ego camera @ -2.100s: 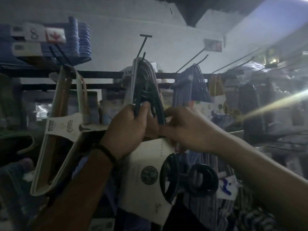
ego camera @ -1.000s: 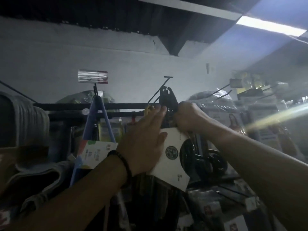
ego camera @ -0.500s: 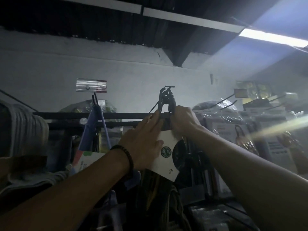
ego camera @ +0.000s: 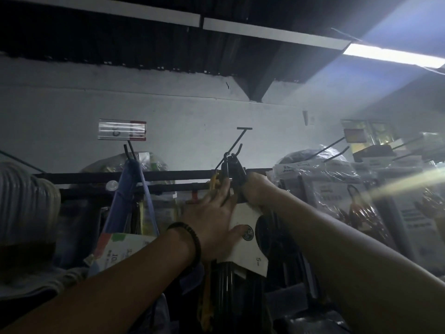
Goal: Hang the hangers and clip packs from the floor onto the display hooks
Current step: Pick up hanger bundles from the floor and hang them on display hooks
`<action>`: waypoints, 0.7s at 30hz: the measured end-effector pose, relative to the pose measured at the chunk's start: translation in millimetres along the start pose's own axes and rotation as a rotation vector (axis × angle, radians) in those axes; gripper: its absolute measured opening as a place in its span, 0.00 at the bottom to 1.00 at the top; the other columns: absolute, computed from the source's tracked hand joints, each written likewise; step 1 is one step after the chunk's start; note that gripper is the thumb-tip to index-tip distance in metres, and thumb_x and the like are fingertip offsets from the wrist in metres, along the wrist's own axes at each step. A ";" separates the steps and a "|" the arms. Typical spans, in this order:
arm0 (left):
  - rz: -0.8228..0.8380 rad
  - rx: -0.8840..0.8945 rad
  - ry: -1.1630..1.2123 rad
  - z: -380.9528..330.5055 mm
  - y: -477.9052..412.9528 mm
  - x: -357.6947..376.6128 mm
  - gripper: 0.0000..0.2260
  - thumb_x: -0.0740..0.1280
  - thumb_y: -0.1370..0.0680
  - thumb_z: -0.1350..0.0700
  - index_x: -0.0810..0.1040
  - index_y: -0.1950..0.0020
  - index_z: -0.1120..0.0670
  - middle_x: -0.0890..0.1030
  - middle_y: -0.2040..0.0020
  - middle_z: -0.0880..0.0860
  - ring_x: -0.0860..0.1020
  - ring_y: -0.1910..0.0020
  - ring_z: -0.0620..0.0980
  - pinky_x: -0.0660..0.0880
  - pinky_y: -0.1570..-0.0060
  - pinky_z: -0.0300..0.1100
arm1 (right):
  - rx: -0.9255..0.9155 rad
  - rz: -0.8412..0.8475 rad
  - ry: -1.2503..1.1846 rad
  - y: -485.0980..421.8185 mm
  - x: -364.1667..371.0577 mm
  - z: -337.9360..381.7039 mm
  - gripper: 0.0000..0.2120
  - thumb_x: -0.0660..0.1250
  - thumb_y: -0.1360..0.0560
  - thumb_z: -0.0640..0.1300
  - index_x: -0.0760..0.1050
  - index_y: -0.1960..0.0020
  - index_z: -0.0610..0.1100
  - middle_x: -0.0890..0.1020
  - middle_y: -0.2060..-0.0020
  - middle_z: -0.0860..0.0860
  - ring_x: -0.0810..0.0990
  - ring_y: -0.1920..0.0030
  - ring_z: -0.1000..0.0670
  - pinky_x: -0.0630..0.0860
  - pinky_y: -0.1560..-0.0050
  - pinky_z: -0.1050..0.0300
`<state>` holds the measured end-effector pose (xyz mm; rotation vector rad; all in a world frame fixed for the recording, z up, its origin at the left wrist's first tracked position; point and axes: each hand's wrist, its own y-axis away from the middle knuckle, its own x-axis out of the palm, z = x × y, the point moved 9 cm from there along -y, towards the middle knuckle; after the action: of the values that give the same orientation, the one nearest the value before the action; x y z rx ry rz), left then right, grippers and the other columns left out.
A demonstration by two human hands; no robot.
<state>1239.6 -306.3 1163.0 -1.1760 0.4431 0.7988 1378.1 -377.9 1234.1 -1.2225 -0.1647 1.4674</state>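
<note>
A pack of black hangers (ego camera: 234, 168) with a white card label (ego camera: 250, 242) is held up high at a black display hook (ego camera: 237, 145). Its hook ends sit over the wire just below the T-shaped tip. My right hand (ego camera: 256, 191) grips the top of the pack from the right. My left hand (ego camera: 214, 225) lies on the card and the pack's left side, fingers reaching up to the hanger necks. Whether the pack bears on the hook or on my hands, I cannot tell.
A blue hanger pack (ego camera: 131, 198) hangs on the hook to the left, under a price tag (ego camera: 121, 129). Grey hangers (ego camera: 24, 201) fill the far left. Plastic-wrapped packs (ego camera: 337, 189) crowd the right hooks. A black rail (ego camera: 168, 175) runs across.
The view rose from the lower rows to the top row. Both hands lifted the black hanger pack up and moved its hook ends onto the display hook's wire.
</note>
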 end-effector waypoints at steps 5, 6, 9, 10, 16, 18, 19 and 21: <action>0.166 -0.054 0.051 23.1 -19.2 26.2 0.39 0.61 0.19 0.34 0.49 0.14 0.47 0.36 0.15 0.52 0.54 0.17 0.60 0.60 0.21 0.57 | -0.075 0.153 0.153 -13.8 29.8 10.1 0.17 0.61 0.14 0.48 0.79 0.36 0.37 0.83 0.41 0.41 0.81 0.41 0.41 0.73 0.49 0.54; 0.201 -0.049 0.033 24.8 -20.9 28.3 0.37 0.62 0.19 0.35 0.55 0.15 0.48 0.38 0.15 0.53 0.56 0.18 0.61 0.61 0.21 0.56 | -0.075 0.167 0.158 -15.8 37.1 6.5 0.16 0.61 0.14 0.48 0.78 0.34 0.38 0.82 0.39 0.41 0.81 0.40 0.41 0.73 0.48 0.55; 0.268 -0.037 0.013 24.8 -16.8 28.3 0.31 0.63 0.19 0.37 0.68 0.21 0.52 0.49 0.15 0.55 0.58 0.19 0.59 0.62 0.22 0.54 | -0.010 0.149 0.156 -25.4 48.5 -11.3 0.17 0.65 0.17 0.46 0.75 0.30 0.39 0.81 0.37 0.41 0.81 0.38 0.41 0.78 0.41 0.52; 0.265 -0.029 0.031 22.2 -11.3 23.5 0.29 0.64 0.19 0.37 0.71 0.22 0.52 0.54 0.16 0.55 0.58 0.20 0.58 0.63 0.23 0.53 | 0.011 0.115 0.140 -28.0 47.4 -15.6 0.20 0.68 0.18 0.46 0.74 0.30 0.37 0.81 0.39 0.41 0.81 0.39 0.41 0.79 0.41 0.51; 0.112 -0.077 0.060 16.2 60.5 -27.4 0.20 0.64 0.20 0.35 0.80 0.35 0.43 0.79 0.37 0.45 0.76 0.38 0.47 0.76 0.36 0.52 | 0.055 -0.131 0.140 11.2 21.2 -0.9 0.28 0.66 0.19 0.58 0.64 0.31 0.39 0.78 0.45 0.39 0.81 0.49 0.39 0.82 0.47 0.42; 0.033 -0.108 0.052 15.9 97.0 -48.3 0.20 0.60 0.23 0.30 0.81 0.42 0.40 0.80 0.46 0.39 0.77 0.47 0.41 0.78 0.45 0.48 | -0.038 -0.284 0.268 41.3 1.7 25.4 0.21 0.62 0.20 0.58 0.70 0.37 0.42 0.79 0.47 0.41 0.81 0.47 0.38 0.81 0.47 0.38; 0.008 -0.118 0.060 14.1 116.7 -59.1 0.20 0.59 0.24 0.28 0.80 0.45 0.38 0.80 0.49 0.38 0.77 0.51 0.38 0.79 0.49 0.47 | -0.108 -0.297 0.261 57.1 -3.4 40.7 0.19 0.60 0.20 0.58 0.73 0.42 0.43 0.80 0.51 0.42 0.82 0.51 0.40 0.82 0.50 0.41; 0.024 -0.171 0.049 17.4 160.3 -68.6 0.20 0.57 0.26 0.26 0.79 0.48 0.36 0.80 0.54 0.37 0.78 0.57 0.37 0.78 0.57 0.43 | -0.223 -0.210 0.139 88.7 -3.8 68.5 0.15 0.60 0.20 0.57 0.76 0.52 0.46 0.81 0.58 0.45 0.81 0.60 0.44 0.82 0.58 0.48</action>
<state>1072.8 -285.8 1113.4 -1.3534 0.4364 0.8427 1269.6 -375.1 1205.8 -1.4365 -0.3591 1.2010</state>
